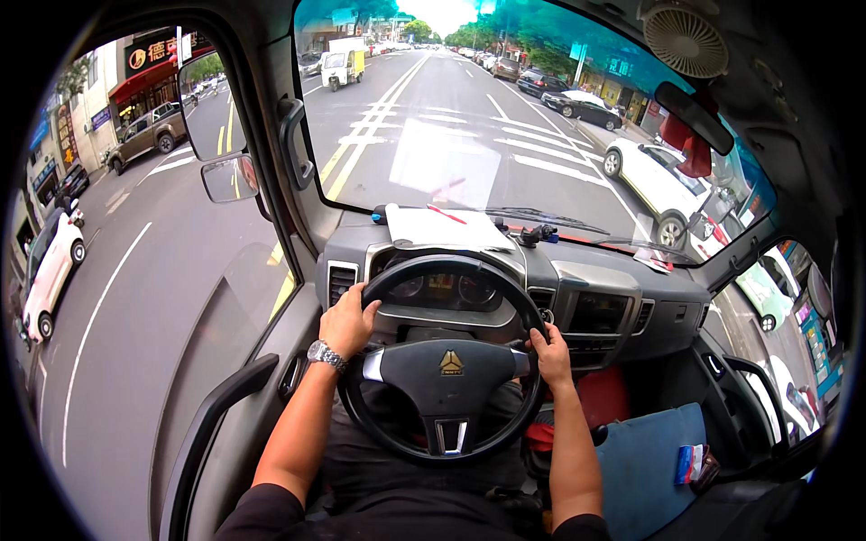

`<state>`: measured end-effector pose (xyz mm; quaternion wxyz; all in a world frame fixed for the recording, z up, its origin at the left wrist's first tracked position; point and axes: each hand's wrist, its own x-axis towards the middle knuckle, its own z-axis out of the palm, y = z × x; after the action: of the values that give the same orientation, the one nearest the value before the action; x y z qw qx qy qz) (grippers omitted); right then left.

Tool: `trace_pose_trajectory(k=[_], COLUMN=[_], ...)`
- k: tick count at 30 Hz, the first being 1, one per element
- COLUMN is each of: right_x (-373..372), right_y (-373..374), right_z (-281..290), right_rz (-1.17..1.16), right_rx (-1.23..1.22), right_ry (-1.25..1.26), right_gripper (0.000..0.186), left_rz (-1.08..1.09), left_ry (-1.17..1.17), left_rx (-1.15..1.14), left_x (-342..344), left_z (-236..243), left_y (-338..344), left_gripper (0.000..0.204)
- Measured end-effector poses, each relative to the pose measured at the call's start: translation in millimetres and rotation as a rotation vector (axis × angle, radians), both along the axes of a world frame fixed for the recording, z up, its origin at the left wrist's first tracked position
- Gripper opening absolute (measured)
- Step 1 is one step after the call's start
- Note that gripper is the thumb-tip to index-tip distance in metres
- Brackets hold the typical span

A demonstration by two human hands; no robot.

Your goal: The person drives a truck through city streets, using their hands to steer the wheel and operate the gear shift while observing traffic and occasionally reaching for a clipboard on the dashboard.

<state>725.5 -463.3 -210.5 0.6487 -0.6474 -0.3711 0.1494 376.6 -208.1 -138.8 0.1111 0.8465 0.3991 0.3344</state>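
We see a smooth, plastic-looking black steering wheel (451,388) with glossy silvery spoke trim (373,364), a shiny metal wristwatch (327,354), a matt grey plastic dashboard (672,290), white paper sheets (442,230), a reflective glass windscreen (442,162) and a matt blue passenger seat (645,460), apparently cloth.

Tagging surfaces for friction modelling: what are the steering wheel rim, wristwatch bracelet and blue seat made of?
Steering wheel rim: black plastic or leather-like cover, satin, judging by soft highlights.
Wristwatch bracelet: likely polished metal; silvery, glinting links.
Blue seat: probably fabric, matte, little shine; vinyl possible.
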Motion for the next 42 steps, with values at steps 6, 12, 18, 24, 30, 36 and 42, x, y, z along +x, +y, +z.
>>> trace_pose_trajectory(k=[6,12,18,24,30,36,42], right_x=[6.3,5.7,1.4,-2.2,-3.6,-1.9,0.8], right_y=[5.0,1.3,2.7,-0.2,0.4,-2.1,-1.3], right_z=[-7.8,-6.8,-1.3,0.0,-0.3,-4.0,-5.7], right_rz=[0.009,0.002,-0.005,-0.033,-0.029,-0.018,-0.028], right_rx=[0.006,-0.004,0.001,-0.027,0.006,0.033,0.003], right_ry=[0.011,0.014,0.010,-0.017,0.022,0.029,0.015], right_gripper=[0.042,0.042,0.041,0.042,0.041,0.041,0.042], left_rz=[0.014,0.012,0.017,0.013,-0.001,-0.004,0.005], left_ry=[-0.003,0.005,0.009,0.030,0.030,0.012,0.035], left_rx=[0.000,-0.047,-0.033,-0.044,-0.085,-0.062,-0.096], left_x=[-2.7,-1.6,-0.6,0.4,0.1,0.3,1.2], left_z=[-3.0,3.7,7.3,10.5,17.7,7.0,12.5], left_y=[-0.2,-6.4,-6.1,-3.7,-6.7,-2.8,-2.6], left_gripper=[0.049,0.047,0.047,0.047,0.047,0.050,0.050])
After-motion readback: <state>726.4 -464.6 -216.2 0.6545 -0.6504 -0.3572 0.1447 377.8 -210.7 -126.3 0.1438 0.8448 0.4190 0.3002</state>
